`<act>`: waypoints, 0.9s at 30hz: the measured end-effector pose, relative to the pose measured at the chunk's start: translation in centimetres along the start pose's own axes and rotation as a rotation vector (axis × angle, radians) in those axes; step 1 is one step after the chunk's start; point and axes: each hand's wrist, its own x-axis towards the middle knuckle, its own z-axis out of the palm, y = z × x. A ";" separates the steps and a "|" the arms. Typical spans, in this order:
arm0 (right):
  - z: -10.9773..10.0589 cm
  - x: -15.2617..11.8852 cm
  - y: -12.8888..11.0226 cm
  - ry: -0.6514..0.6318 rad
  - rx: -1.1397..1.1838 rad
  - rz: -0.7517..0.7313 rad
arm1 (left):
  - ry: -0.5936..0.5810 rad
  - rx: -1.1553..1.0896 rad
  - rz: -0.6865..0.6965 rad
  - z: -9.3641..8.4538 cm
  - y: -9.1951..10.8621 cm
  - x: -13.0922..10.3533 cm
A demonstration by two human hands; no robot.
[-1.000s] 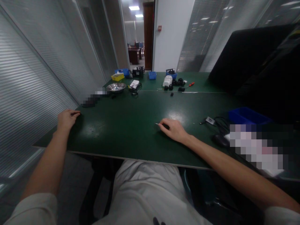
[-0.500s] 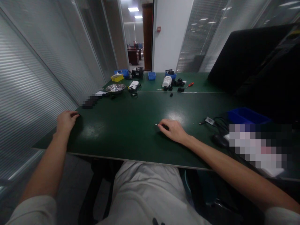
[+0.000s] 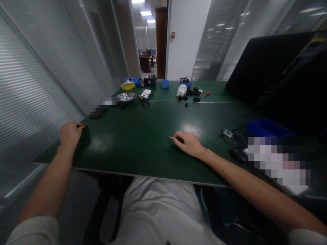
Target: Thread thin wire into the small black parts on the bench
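My left hand [image 3: 71,132] is closed in a pinch at the left side of the green table [image 3: 138,143]. A small dark bit shows at its fingertips, too small to name. Near the middle of the table, my right hand [image 3: 187,143] is curled with thumb and forefinger together. From that pinch a thin, pale, pin-like thing [image 3: 170,137] sticks out to the left; the rest of it is hidden in the fingers. A small black block [image 3: 186,105] lies farther back, apart from both hands.
At the back stand a steel bowl [image 3: 126,97], a yellow bin [image 3: 127,85], a small blue basket [image 3: 165,84], a white device [image 3: 182,90] and a red-handled screwdriver [image 3: 206,94]. To the right are a mouse [image 3: 238,154], cables, a blue tray [image 3: 269,128] and a large black screen [image 3: 270,64].
My left hand has shifted slightly left, and its fingers look drawn closer together. My right hand stays in place with the pin-like thing. The view has tilted up slightly.
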 end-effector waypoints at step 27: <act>0.1 0.0 -0.2 -0.028 -0.011 -0.008 | 0.014 -0.020 0.003 0.0 1.1 -0.4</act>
